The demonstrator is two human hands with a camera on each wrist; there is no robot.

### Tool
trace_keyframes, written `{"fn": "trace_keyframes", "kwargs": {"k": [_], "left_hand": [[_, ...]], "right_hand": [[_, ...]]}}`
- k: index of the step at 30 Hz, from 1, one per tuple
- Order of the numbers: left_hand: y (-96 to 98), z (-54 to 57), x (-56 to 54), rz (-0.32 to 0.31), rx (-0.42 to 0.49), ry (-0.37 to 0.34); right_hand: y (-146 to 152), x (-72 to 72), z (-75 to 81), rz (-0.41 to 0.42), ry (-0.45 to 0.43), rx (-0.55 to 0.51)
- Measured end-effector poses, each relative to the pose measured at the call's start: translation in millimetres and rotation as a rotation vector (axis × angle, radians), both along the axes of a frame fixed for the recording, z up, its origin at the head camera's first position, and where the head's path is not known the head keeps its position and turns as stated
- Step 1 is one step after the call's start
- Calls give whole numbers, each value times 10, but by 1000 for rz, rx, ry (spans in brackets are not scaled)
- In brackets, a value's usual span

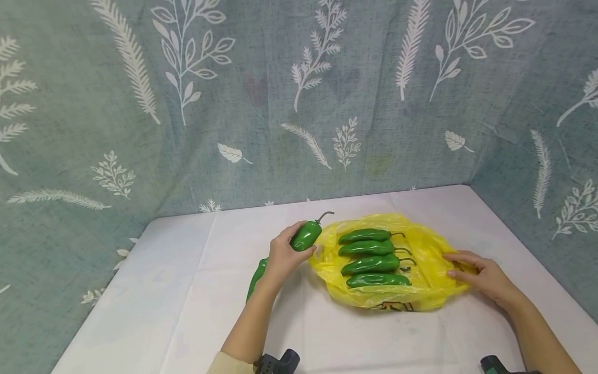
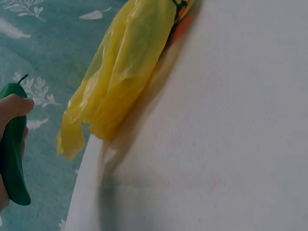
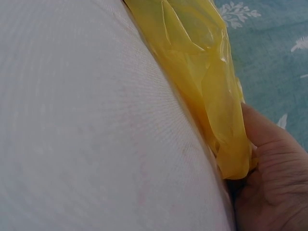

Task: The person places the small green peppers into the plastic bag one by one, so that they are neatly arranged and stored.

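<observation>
My left hand grips a glossy green pepper above the table, just left of the yellow plastic bag. The pepper's curved stem points up to the right; its lower end hangs free in the left wrist view. Several green peppers lie side by side on the spread bag, stems to the right. At the bag's right edge, my right hand holds the plastic between thumb and fingers; most of those fingers are hidden in the right wrist view. Another green pepper lies behind my left forearm, partly covered by it.
A white cloth covers the table. Behind it and at both sides hangs a blue-green curtain with white leaf prints. Dark wrist devices show at the bottom edge of the head view.
</observation>
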State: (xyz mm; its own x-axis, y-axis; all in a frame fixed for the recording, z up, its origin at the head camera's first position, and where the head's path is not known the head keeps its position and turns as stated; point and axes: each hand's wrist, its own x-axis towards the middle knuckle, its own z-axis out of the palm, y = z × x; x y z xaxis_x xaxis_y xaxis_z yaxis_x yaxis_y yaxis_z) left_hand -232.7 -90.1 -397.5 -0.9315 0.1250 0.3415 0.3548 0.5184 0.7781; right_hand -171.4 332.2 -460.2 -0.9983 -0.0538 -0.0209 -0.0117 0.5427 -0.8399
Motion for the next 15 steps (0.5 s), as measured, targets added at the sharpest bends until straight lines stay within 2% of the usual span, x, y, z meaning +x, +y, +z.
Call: {"fn": "trace_keyframes", "kwargs": {"k": [9, 15], "left_hand": [[217, -6, -123, -93, -71, -36], [353, -5, -199, -160, -126, -13]], "right_hand": [[13, 0, -9, -4, -9, 7], [-4, 2, 0, -7, -2, 12]]}}
